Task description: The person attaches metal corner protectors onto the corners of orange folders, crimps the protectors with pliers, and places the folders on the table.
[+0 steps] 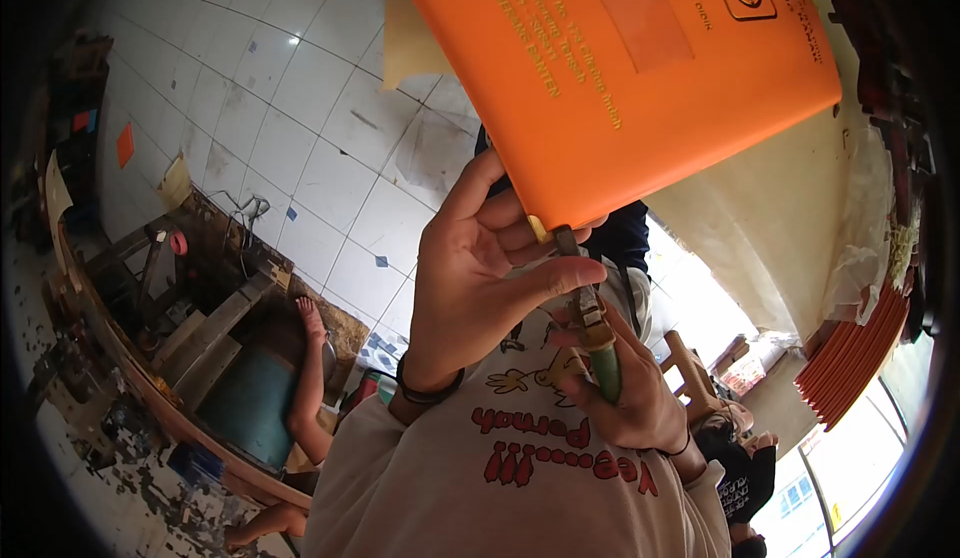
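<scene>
An orange folder cover point(600, 78) with gold lettering and a clear pocket is held up in front of me. A small gold metal corner piece point(539, 228) sits on its lowest corner. My left hand point(485, 258) has its fingers curled behind that corner, and its thumb lies across the head of the pliers point(603, 358). My right hand point(630, 383) is closed around their green handles. The jaws of the pliers are at the metal corner; whether they bite on it is hard to make out.
Stacked reddish-orange covers point(858, 353) stand at right. To the left is a worn wooden workbench point(150, 383) with a metal machine frame. A person's bare foot point(310, 318) shows beside it. Another person in black point(750, 478) is at lower right. White floor tiles point(330, 148) lie beyond.
</scene>
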Demonstrator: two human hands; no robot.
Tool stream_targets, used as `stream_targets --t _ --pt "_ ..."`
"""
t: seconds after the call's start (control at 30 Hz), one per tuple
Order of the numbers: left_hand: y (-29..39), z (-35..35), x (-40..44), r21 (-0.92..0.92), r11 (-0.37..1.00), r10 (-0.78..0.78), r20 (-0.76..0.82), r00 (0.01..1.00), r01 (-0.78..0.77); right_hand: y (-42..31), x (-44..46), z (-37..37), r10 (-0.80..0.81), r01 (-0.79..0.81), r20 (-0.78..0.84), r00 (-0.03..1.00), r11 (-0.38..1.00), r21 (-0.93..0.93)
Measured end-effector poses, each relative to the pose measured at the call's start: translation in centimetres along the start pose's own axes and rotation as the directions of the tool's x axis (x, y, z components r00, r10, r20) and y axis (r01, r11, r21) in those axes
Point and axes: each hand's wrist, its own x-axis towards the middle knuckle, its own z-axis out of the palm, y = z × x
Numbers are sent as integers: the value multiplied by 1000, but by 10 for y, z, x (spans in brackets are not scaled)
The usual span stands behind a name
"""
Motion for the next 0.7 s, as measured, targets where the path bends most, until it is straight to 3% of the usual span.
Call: stream_targets --t 0.17,0.27,0.47,0.7 --pt "1 2 -1 32 1000 2 -24 1000 -1 -1 1 0 -72 69 -20 997 991 -110" --pt "3 3 0 17 1000 -13 -27 1000 13 0 1 4 13 -17 -69 998 999 -49" --pt "3 5 1 1 999 -54 -75 996 55 2 4 11 -26 13 -162 986 997 -80" --pt "3 2 2 14 999 -29 -49 998 30 6 3 9 48 -49 -89 995 999 -7"
